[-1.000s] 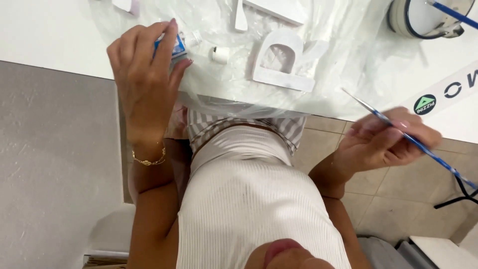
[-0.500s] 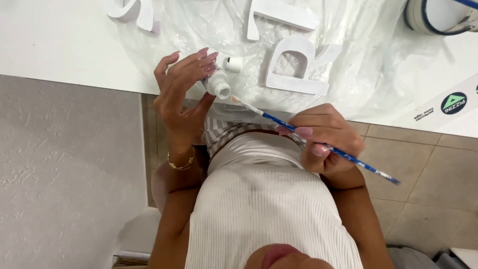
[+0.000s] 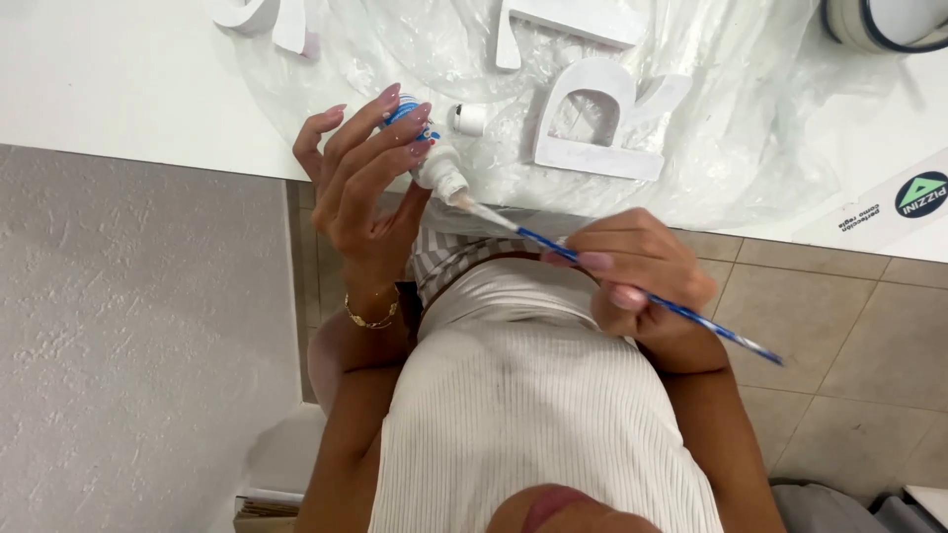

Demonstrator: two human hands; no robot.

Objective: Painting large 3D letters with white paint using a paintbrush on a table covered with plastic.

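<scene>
Both hands meet just off the near edge of the white table (image 3: 128, 89), over the person's lap. Her left hand (image 3: 365, 183) is wrapped around a small white paint bottle (image 3: 434, 168) with a blue label, fingers spread along its body, nozzle tilted down and toward the right. Her right hand (image 3: 632, 271) pinches a thin blue-handled paintbrush (image 3: 612, 281) between thumb and fingertips; the handle runs out past the hand over the tiled floor, while the bristle end reaches up to the bottle's nozzle and seems to touch it, though the contact is too small to be sure of.

On the table, a crumpled clear plastic sheet (image 3: 750, 148) covers the near edge ahead of the hands. A small white cap (image 3: 470, 119) lies on it just beyond the bottle. Beside that, further right, a white cut-out letter (image 3: 597, 118) lies flat on the plastic, with another white letter (image 3: 573, 20) at the far edge above it. A white piece (image 3: 262, 15) sits toward the far left corner, and a round white container (image 3: 884, 25) at the far right corner.
</scene>
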